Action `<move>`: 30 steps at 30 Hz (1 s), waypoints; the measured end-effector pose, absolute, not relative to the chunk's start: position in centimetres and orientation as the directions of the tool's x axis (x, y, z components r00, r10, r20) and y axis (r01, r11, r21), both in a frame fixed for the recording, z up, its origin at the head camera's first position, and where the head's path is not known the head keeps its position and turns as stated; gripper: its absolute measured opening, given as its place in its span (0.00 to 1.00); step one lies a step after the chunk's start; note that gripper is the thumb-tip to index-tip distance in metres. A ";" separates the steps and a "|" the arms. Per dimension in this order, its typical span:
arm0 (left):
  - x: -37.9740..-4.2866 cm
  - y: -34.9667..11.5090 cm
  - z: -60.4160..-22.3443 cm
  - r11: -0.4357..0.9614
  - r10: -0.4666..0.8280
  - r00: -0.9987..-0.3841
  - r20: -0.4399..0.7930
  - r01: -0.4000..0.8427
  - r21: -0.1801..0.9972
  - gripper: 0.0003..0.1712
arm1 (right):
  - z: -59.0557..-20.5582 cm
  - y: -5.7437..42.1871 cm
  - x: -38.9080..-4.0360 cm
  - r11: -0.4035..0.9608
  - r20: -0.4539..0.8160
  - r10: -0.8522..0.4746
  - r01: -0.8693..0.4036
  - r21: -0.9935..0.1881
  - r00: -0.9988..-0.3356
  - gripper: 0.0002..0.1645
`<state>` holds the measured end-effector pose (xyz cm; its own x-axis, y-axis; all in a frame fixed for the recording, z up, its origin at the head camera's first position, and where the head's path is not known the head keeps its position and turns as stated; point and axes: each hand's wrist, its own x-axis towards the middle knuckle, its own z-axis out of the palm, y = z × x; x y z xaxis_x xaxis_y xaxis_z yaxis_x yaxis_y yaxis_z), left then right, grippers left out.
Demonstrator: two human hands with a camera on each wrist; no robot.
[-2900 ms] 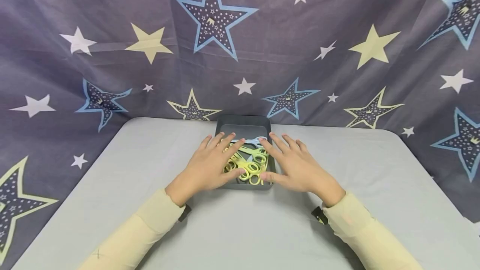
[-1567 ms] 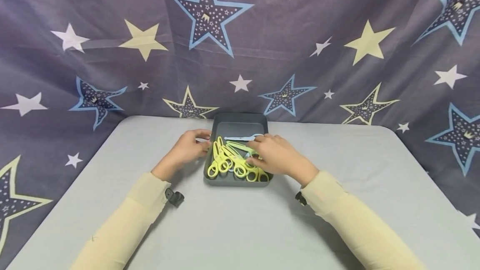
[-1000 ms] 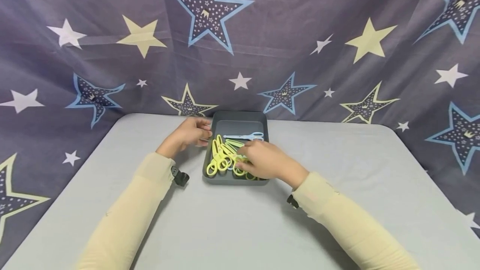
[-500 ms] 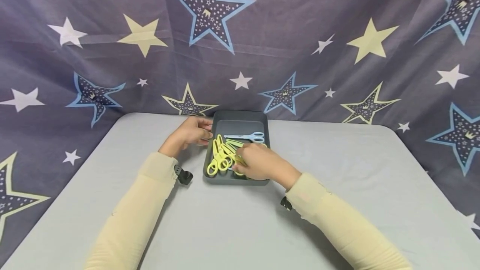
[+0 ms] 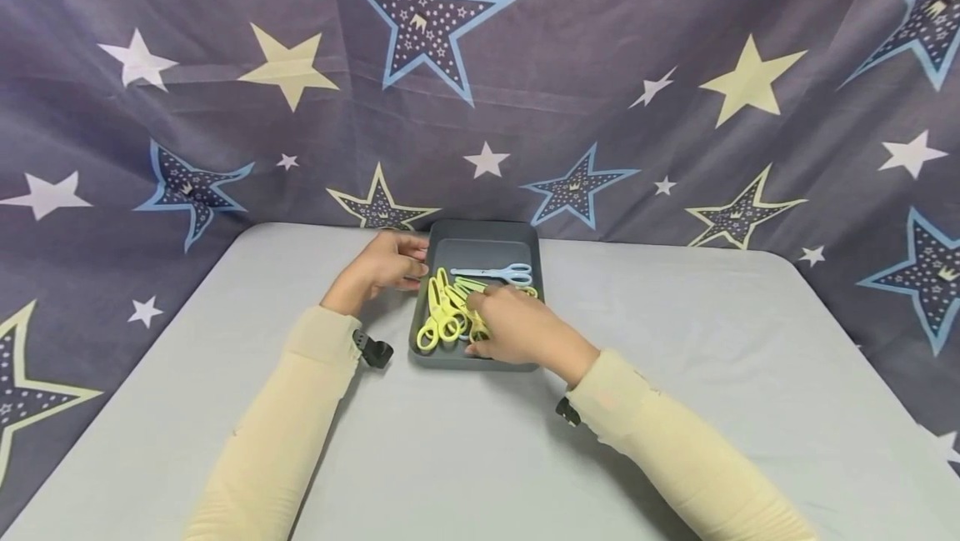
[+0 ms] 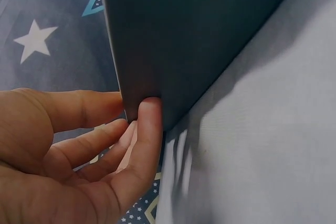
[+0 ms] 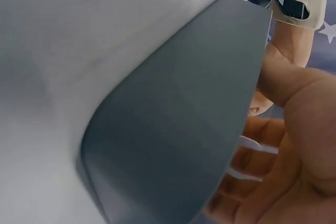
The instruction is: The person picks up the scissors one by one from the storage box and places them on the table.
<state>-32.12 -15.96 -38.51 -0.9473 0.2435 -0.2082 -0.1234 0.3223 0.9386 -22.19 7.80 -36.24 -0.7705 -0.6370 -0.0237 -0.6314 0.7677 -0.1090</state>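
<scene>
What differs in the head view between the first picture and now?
The left hand, first spread over the tray, moved left and away, now touching its left wall. The right hand, also spread before, moved left over the yellow scissors; any grip is hidden. The tray and light blue scissors stayed put.

A pale grey cloth (image 5: 465,474) covers the broad, flat surface (image 5: 750,341), whose far corners are rounded. Directly on it lies a dark grey rectangular tray (image 5: 483,252), open side up, near the far edge and slightly left of its middle, its long sides running front to back.
</scene>
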 end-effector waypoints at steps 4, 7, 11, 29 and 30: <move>-32.1 -15.9 -38.5 0.314 0.248 -0.947 -0.204 -0.120 0.942 0.35 | -36.3 8.1 -22.3 0.703 -0.021 -0.708 -0.703 -0.109 -0.706 0.28; -32.0 -15.9 -38.4 0.312 0.245 -0.948 -0.202 -0.121 0.942 0.35 | -36.3 8.3 -22.8 0.635 -0.014 -0.770 -0.764 -0.115 -0.638 0.22; -31.9 -15.8 -38.2 0.307 0.235 -0.950 -0.206 -0.129 0.943 0.35 | -36.1 8.6 -23.2 0.569 -0.017 -0.821 -0.814 -0.119 -0.571 0.19; -32.0 -16.1 -38.5 0.295 0.225 -0.952 -0.209 -0.138 0.945 0.34 | -35.7 8.6 -23.9 0.485 -0.104 -0.875 -0.863 -0.145 -0.474 0.20; -32.0 -16.1 -38.5 0.299 0.225 -0.952 -0.210 -0.138 0.944 0.34 | -35.7 8.6 -24.0 0.481 -0.108 -0.876 -0.866 -0.139 -0.470 0.20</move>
